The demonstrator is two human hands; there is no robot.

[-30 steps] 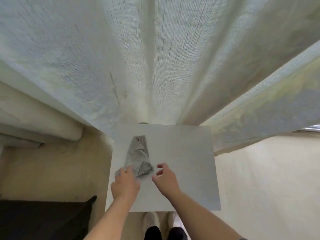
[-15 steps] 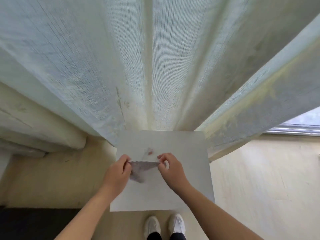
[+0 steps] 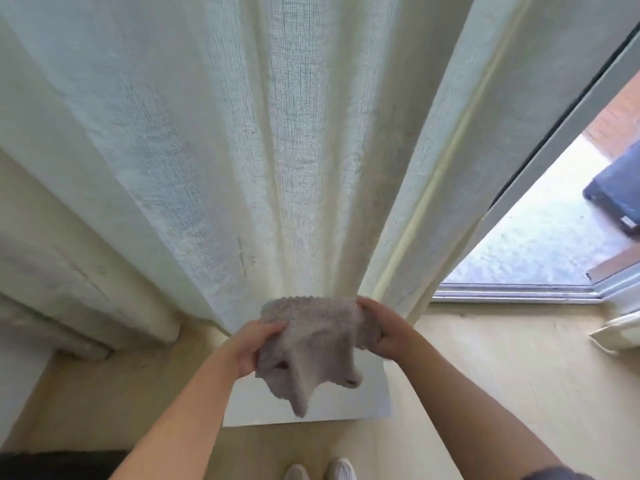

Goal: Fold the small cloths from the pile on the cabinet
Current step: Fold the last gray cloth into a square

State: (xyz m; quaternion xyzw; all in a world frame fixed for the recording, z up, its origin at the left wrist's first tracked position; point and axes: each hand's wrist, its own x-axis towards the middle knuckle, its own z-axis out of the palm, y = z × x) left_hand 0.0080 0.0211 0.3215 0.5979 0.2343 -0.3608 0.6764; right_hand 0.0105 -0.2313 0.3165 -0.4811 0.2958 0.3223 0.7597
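Cloth fills the middle of my screen: one small grey cloth point(image 3: 311, 344), fuzzy and bumpy, held up in the air above the white cabinet point(image 3: 367, 396). It hangs clear of the cabinet top. The left hand point(image 3: 254, 344) grips the cloth's left edge, thumb on top and fingers curled under. The right hand point(image 3: 384, 327) grips the right edge, fingers curled tight round a bunch of it. Between the two hands the top edge is pulled nearly straight, and the rest hangs down in floppy points. The cloth and arms cover much of the cabinet top, so I cannot tell what lies on it. Behind, a pale curtain point(image 3: 277, 150) hangs in big folds. On the right, a glass door point(image 3: 540, 237) lets in light. Down low, two white shoes point(image 3: 318, 471) stand on the pale floor point(image 3: 502, 375).
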